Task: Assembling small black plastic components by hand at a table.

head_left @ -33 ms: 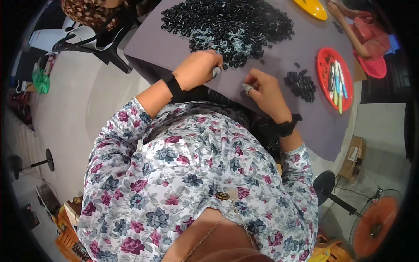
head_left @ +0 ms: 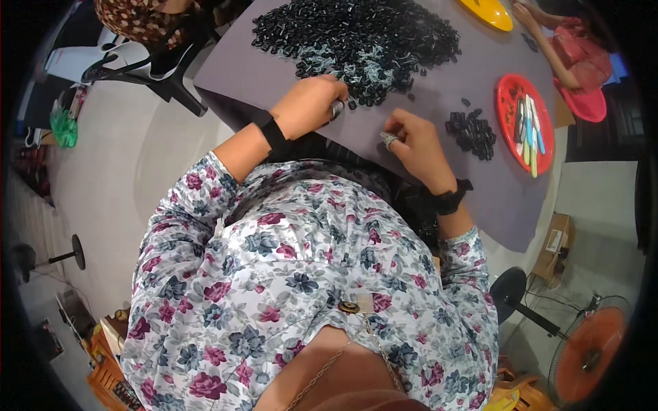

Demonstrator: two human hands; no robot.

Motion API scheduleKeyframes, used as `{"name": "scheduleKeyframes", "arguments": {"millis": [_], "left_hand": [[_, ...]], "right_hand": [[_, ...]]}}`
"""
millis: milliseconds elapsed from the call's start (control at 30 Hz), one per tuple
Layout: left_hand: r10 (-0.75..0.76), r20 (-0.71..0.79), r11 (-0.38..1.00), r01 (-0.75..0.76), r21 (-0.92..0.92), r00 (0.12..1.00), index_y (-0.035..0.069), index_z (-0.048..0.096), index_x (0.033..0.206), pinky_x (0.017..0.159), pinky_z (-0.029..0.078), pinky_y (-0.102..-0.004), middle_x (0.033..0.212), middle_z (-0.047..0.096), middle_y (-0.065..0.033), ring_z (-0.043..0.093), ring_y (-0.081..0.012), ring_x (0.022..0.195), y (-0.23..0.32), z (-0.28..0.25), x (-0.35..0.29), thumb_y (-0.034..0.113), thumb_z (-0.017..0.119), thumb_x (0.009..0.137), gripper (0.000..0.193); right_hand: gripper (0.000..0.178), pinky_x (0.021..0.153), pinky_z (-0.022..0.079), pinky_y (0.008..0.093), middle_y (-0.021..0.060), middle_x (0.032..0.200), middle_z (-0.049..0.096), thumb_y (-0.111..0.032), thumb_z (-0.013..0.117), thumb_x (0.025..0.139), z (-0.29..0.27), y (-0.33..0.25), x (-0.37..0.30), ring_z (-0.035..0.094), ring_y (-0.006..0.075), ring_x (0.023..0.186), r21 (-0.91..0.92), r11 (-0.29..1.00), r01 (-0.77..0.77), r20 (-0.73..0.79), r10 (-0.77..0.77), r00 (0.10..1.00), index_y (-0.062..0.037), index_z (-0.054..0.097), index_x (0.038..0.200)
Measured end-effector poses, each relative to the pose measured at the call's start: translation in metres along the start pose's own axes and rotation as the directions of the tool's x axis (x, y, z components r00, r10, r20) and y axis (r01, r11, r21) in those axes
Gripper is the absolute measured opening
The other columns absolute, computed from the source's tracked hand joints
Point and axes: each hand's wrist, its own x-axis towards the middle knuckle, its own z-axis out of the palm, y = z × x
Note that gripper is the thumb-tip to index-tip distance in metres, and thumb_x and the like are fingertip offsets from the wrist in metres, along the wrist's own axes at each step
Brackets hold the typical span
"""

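A large heap of small black pieces [head_left: 356, 31] covers the far part of the table, with a patch of pale blue-grey pieces [head_left: 356, 61] along its near side. My left hand [head_left: 312, 103] is closed at the heap's near edge, a greyish thing [head_left: 336, 109] showing at its fingers. Whether that is held or worn I cannot make out. To the right, my right hand [head_left: 417, 145] hovers above the table's near edge, its fingers curled together. A grey, patterned thing [head_left: 389, 140] shows at its fingertips. Both wrists carry black bands.
A smaller pile of black pieces [head_left: 471, 133] lies right of my right hand. Beyond it, a red plate [head_left: 507, 89] holds several long-handled tools [head_left: 532, 140]. A yellow plate [head_left: 495, 17] is at the far edge. Another person's arm [head_left: 558, 61] rests at the far right. An orange fan [head_left: 591, 356] stands lower right.
My left hand has shifted very slightly toward the heap. My right hand is almost unmoved.
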Motion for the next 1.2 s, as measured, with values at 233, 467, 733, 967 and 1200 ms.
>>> {"name": "scheduleKeyframes", "arguments": {"millis": [233,467,733,967,1200], "left_hand": [[0.055,-0.045,0.998,-0.055,0.001,0.997,0.003,0.067,0.107,0.08,0.052,-0.0454,0.102,0.064,-0.0154,0.063,-0.0391,0.096,-0.001,-0.003,0.0,-0.008,0.059,0.075,0.034],[0.121,0.044,0.99,-0.123,0.066,0.992,0.008,0.067,0.108,0.079,0.054,-0.0452,0.102,0.065,-0.013,0.065,-0.0365,0.095,0.021,0.007,0.021,-0.001,0.068,0.075,0.034],[0.058,-0.01,0.998,-0.058,-0.01,0.998,0.006,0.069,0.102,0.08,0.053,-0.0457,0.101,0.068,-0.015,0.066,-0.0375,0.094,0.002,-0.003,0.014,0.001,0.065,0.078,0.025],[-0.016,-0.083,1.0,0.014,-0.02,0.996,0.005,0.069,0.105,0.082,0.052,-0.0463,0.102,0.069,-0.0155,0.065,-0.0384,0.097,0.004,-0.012,0.011,-0.002,0.062,0.078,0.029],[0.202,0.006,0.975,-0.202,0.089,0.979,0.005,0.07,0.101,0.079,0.055,-0.0453,0.098,0.067,-0.0153,0.067,-0.0365,0.094,0.026,0.004,0.04,0.0,0.065,0.075,0.027]], "right_hand": [[0.015,0.065,0.049,0.0337,0.0129,0.079,0.063,0.0,0.067,0.076,0.007,0.011,-0.006,0.06,0.0224,0.068,0.122,0.985,-0.124,-0.068,0.133,0.989,0.0026,0.06,0.089],[0.014,0.066,0.049,0.0331,0.0126,0.082,0.063,0.001,0.065,0.075,0.009,0.009,-0.002,0.061,0.0218,0.071,0.089,0.995,-0.037,-0.106,0.047,0.993,0.0019,0.062,0.089],[0.017,0.061,0.047,0.0258,0.0039,0.081,0.064,0.006,0.062,0.077,0.006,0.022,0.0,0.056,0.0096,0.066,0.112,0.993,-0.048,-0.045,0.053,0.998,0.0012,0.064,0.093],[0.015,0.06,0.046,0.026,0.004,0.08,0.064,0.004,0.063,0.078,0.007,0.022,0.0,0.057,0.0095,0.066,0.097,0.994,-0.046,-0.059,0.052,0.997,0.0017,0.064,0.092],[0.013,0.059,0.046,0.026,0.0046,0.079,0.064,0.003,0.063,0.078,0.004,0.018,0.0,0.056,0.0096,0.065,0.069,0.997,-0.034,-0.058,0.038,0.998,0.0022,0.064,0.091]]}}
